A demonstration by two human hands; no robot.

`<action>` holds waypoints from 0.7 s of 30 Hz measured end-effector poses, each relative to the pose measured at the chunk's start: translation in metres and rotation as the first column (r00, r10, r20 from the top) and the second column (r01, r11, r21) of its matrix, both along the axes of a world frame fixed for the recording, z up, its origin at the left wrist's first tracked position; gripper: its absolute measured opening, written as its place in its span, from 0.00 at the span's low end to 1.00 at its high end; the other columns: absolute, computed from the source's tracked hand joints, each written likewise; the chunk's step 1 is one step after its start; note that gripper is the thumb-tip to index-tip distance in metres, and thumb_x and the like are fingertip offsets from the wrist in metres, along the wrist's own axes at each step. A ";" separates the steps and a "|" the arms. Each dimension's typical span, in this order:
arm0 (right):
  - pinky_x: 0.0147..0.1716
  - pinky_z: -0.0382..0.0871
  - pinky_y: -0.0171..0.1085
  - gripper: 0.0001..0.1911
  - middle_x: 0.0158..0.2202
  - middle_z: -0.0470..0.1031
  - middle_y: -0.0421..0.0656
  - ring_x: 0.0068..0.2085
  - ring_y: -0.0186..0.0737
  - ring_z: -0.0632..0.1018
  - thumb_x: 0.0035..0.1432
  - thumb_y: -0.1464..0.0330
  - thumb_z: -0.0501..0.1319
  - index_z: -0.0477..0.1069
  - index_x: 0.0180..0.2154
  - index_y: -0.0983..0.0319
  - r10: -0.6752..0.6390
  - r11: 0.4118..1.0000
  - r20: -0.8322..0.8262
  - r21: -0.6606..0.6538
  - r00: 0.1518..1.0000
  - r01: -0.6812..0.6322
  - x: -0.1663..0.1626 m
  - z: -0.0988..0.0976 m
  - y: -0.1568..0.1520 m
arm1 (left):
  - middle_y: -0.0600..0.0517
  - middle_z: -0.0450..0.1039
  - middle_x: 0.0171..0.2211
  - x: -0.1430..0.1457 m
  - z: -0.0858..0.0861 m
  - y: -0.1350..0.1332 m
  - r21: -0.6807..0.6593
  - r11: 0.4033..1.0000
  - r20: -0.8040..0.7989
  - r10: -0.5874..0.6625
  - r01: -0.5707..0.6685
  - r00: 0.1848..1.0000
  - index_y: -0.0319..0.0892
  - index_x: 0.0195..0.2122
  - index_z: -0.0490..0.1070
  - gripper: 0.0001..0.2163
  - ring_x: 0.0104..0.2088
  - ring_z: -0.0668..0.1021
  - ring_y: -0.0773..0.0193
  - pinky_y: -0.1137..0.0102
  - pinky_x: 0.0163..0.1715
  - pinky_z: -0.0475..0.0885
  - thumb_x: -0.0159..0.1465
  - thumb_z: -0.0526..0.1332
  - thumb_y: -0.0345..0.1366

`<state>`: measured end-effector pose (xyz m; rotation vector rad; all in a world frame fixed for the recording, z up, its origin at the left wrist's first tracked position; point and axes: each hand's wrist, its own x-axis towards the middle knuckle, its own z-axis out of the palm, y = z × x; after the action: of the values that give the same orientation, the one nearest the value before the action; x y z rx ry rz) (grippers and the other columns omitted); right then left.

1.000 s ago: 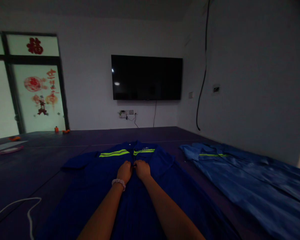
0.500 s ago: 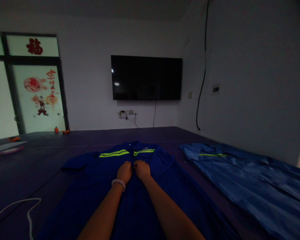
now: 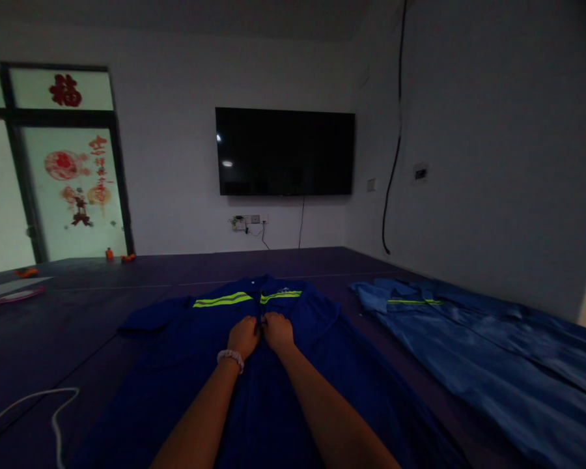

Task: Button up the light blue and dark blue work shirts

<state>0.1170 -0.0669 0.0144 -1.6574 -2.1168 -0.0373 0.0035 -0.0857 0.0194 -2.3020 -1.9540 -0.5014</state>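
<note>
Both curled, left hand [image 3: 243, 337] and right hand [image 3: 278, 331] seemingly pinch the jacket [image 3: 185, 345] beneath them.

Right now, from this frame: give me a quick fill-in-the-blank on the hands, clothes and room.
1. The left hand and right hand meet on the front of the dark ____ jacket.
2. The white bracelet is on the ____ wrist.
3. Seen from the head camera, a lighter blue garment lies ____ of the jacket.
4. On the far wall, above the sockets, hangs a dark ____.
Missing words: blue, left, right, television.
</note>
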 end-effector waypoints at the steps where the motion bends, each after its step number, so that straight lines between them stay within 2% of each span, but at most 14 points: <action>1: 0.40 0.62 0.37 0.10 0.41 0.74 0.46 0.44 0.42 0.73 0.58 0.71 0.53 0.71 0.39 0.59 -0.004 1.000 -0.005 0.001 1.000 0.004 0.000 0.000 0.000 | 0.45 0.72 0.39 0.000 0.000 0.000 -0.005 1.000 -0.002 0.001 -0.001 1.000 0.39 0.37 0.69 0.09 0.41 0.75 0.60 0.71 0.38 0.65 0.63 0.51 0.34; 7: 0.38 0.63 0.35 0.10 0.40 0.75 0.44 0.44 0.40 0.74 0.59 0.68 0.53 0.70 0.41 0.58 -0.052 0.999 -0.046 0.003 0.998 0.052 0.000 -0.001 0.003 | 0.43 0.74 0.36 0.001 0.002 -0.004 -0.040 0.999 -0.001 0.011 -0.011 1.000 0.39 0.36 0.72 0.13 0.40 0.76 0.58 0.70 0.36 0.65 0.64 0.50 0.39; 13: 0.35 0.63 0.33 0.12 0.39 0.76 0.44 0.41 0.38 0.75 0.61 0.68 0.51 0.70 0.42 0.57 -0.106 0.994 -0.104 -0.008 0.989 0.106 0.003 0.000 0.004 | 0.47 0.76 0.30 0.002 0.004 -0.013 -0.081 0.997 0.027 0.019 -0.017 0.999 0.42 0.30 0.74 0.18 0.35 0.77 0.61 0.72 0.30 0.64 0.64 0.47 0.44; 21: 0.33 0.63 0.31 0.11 0.38 0.77 0.40 0.40 0.37 0.76 0.60 0.66 0.52 0.72 0.40 0.54 -0.092 0.996 -0.189 -0.009 0.978 0.092 0.007 0.001 0.002 | 0.50 0.74 0.25 0.006 -0.002 -0.044 -0.092 0.996 0.037 -0.015 0.019 0.999 0.42 0.24 0.73 0.19 0.29 0.75 0.64 0.73 0.26 0.59 0.63 0.48 0.45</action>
<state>0.1244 -0.0652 0.0158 -1.6872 -1.8989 0.0889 0.0099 -0.1297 0.0169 -2.3828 -2.0167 -0.4676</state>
